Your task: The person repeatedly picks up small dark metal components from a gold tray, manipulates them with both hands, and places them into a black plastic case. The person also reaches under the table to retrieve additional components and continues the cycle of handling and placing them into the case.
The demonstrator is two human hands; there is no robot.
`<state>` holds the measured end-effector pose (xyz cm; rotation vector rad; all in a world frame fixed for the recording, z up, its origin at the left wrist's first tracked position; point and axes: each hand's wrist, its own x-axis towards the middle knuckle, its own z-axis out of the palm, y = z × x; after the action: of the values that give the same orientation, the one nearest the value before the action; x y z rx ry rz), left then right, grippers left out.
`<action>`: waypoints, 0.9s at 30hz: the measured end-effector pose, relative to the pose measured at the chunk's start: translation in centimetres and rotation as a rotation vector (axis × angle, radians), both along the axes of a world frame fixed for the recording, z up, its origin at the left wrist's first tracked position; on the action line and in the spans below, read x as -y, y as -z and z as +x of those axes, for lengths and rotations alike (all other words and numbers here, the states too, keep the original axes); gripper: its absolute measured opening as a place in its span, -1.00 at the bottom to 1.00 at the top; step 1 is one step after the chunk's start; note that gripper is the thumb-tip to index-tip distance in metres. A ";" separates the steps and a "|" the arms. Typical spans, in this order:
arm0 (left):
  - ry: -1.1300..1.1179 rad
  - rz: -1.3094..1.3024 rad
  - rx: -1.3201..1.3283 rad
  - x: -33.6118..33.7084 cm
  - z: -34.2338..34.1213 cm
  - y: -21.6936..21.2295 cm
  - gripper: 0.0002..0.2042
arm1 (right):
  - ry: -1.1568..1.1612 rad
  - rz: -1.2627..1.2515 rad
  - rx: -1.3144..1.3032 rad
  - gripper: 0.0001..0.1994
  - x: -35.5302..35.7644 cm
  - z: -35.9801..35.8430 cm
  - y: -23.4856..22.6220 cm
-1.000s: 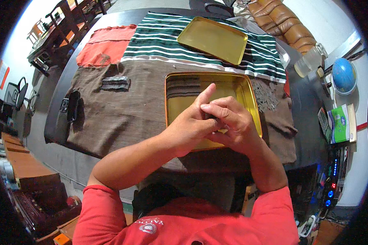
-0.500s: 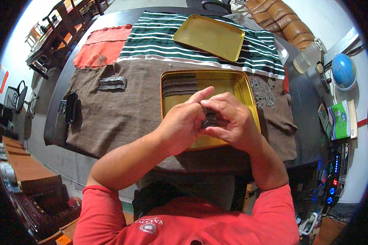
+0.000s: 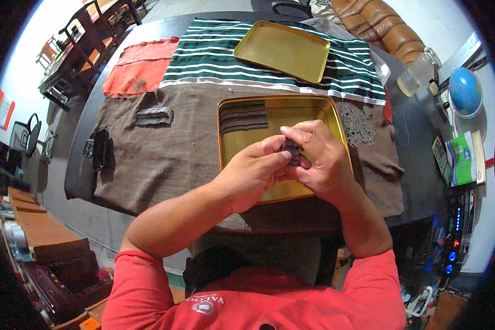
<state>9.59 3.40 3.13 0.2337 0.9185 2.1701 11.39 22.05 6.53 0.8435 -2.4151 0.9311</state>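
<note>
We see two hands close together over the near tray [image 3: 313, 110]. The left hand [image 3: 253, 170] and the right hand [image 3: 319, 162] both pinch a small dark piece [image 3: 290, 149] between their fingertips. The fingers are pressed together on it, not spread. The piece sits right in the middle, between the two hands, just above the tray floor. Both hands are equally near it, since both touch it. We cannot tell which way its long side runs, because the fingers hide most of it.

In the far left corner of that tray lies a stack of dark strips [image 3: 243, 116], with their long sides running left to right. The stack is up and to the left of the hands, so the left hand is nearer to it.

A second tray [image 3: 280, 50] lies farther away on a striped cloth [image 3: 203, 60]. A brown cloth [image 3: 159, 154] lies under the near tray. A heap of gray bits [image 3: 360, 124] sits just right of the near tray.
</note>
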 end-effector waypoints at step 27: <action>-0.013 -0.054 -0.148 0.5 0.1 -1.4 -0.58 | -0.036 -0.750 0.773 -0.74 0.3 1.0 -0.1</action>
<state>9.66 2.94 4.57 0.3665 1.0625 2.1593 12.39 21.74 6.66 0.2501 -2.2436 2.2932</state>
